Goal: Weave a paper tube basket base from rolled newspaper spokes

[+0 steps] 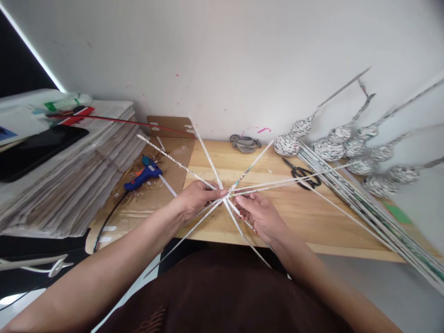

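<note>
Rolled paper sticks [207, 157] cross at one centre and fan out in all directions above the table's front part. My left hand [198, 198] is closed on the crossing from the left, its thumb pressed on top. From the right, my right hand [258, 213] pinches the sticks just beside the centre, with its fingers curled beneath. Two long paper sticks [294, 181] run from the centre toward the right. One stick slants down left past my left wrist, another down right toward my lap. The fingers under the crossing are partly hidden.
A blue glue gun [144, 175] lies on cardboard at the left, near a tall newspaper stack [104, 171] carrying a black phone-like slab [41, 150]. Black scissors [305, 178], a bundle of paper sticks [360, 212], several woven paper gourds [328, 149] and a grey cloth [245, 143] lie to the right and back.
</note>
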`<state>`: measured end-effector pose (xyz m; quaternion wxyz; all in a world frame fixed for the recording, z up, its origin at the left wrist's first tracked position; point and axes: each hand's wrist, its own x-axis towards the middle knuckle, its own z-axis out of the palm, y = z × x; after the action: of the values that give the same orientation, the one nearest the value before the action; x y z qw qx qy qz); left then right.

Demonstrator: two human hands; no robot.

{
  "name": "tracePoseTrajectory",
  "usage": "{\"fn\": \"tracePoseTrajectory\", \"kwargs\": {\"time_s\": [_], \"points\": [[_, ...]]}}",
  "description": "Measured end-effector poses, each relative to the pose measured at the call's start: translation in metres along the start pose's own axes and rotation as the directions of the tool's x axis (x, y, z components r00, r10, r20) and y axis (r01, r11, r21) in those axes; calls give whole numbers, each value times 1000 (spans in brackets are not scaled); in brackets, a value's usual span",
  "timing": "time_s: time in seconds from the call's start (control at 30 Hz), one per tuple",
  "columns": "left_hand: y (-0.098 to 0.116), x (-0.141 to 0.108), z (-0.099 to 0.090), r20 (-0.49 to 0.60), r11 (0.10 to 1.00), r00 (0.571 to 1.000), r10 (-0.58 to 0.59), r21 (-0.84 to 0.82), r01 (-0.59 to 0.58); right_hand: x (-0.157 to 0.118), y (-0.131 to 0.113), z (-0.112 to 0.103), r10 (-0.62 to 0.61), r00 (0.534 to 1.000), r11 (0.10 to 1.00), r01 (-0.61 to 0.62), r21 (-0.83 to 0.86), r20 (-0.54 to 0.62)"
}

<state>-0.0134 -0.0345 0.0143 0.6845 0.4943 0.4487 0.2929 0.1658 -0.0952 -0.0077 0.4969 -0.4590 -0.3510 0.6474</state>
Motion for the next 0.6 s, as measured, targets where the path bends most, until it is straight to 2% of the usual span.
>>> {"fn": "tracePoseTrajectory", "kwargs": {"time_s": [0.1,0.23,0.43,0.6], "points": [[6,-5,5,27,1000,1000,8,20,-9,3,0,3,-11,1000,995,12,95,-12],[11,-8,5,50,998,999,-12,-63,16,1,-1,12,-89,996,988,92,122,-31],[13,-10,1,86,998,995,-53,-14,55,-3,-6,19,-195,981,969,195,152,-16],[13,-11,2,95,998,994,-59,-2,59,1,-3,20,-193,976,973,203,109,-101]]}}
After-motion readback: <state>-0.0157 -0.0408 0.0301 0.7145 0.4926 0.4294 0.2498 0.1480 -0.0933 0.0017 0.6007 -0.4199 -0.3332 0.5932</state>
